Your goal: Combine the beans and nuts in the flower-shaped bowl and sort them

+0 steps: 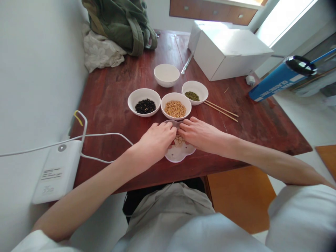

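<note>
Plate [179,156] seemingly under both hands' grip.

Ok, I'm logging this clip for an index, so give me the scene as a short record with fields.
setting: red-brown wooden table
left hand: fingers in the flower-shaped white dish
right hand: fingers in the same dish
dish contents: pale beans, partly hidden
bowls behind: black beans, yellow beans, green beans, one empty bowl
beside: chopsticks, white box, white device

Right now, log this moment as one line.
left hand: on plate | right hand: on plate | plate: pale nuts | bowls behind: black, yellow, green beans
</note>
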`<state>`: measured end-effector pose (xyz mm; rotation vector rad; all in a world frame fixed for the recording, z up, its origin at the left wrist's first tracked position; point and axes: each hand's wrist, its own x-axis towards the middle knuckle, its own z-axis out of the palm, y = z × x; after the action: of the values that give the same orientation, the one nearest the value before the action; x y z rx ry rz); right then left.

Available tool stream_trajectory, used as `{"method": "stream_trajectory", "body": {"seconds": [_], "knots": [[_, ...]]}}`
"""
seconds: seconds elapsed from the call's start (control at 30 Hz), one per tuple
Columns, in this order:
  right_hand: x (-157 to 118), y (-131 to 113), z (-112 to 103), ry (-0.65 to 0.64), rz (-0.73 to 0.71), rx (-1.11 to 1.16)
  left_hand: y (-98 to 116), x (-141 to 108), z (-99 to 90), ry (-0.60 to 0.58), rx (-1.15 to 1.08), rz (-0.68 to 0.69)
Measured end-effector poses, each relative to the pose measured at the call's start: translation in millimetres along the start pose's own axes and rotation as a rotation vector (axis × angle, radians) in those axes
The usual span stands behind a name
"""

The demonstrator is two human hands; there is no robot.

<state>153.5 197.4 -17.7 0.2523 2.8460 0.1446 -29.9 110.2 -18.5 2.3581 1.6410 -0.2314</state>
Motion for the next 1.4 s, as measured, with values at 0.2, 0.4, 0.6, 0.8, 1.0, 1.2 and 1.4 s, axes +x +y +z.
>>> {"method": "stream_trajectory", "body": {"seconds": [0.2, 0.4, 0.6, 0.8, 1.0, 1.2, 1.4], "knots": [[-3.7, -1.7, -5.0, 0.007, -0.012, -0.026, 2.5, -3.0, -6.2, -0.025, 0.02, -0.008], [-0.1, -4.2, -6.1, -0.05, 0.044, -0.027, 5.4, -1.2, -8.5, -0.06, 0.043, -0.016], [-1.2, -4.0, -7.7, -0.063, 0.043, 0.005, 2.9, -4.2, -5.8, -0.034, 0.042, -0.006], [-2.1, -5.7, -11.0, -0.015, 0.024, 0.034, 2.6, -3.0, -0.4, 0.023, -0.003, 0.0], [4.5, -7.6, -2.7, -0.013, 0.017, 0.048, 1.8, -1.3, 1.0, 0.028, -0.031, -0.011], [-0.7, -4.8, -1.3, 0.047, 0.033, 0.085, 0.8, -3.5, 2.3, 0.06, -0.033, -0.008], [1.5, -5.7, 2.3, 0.072, 0.022, 0.106, 0.9, -1.9, 1.0, 0.057, -0.033, -0.03]]}}
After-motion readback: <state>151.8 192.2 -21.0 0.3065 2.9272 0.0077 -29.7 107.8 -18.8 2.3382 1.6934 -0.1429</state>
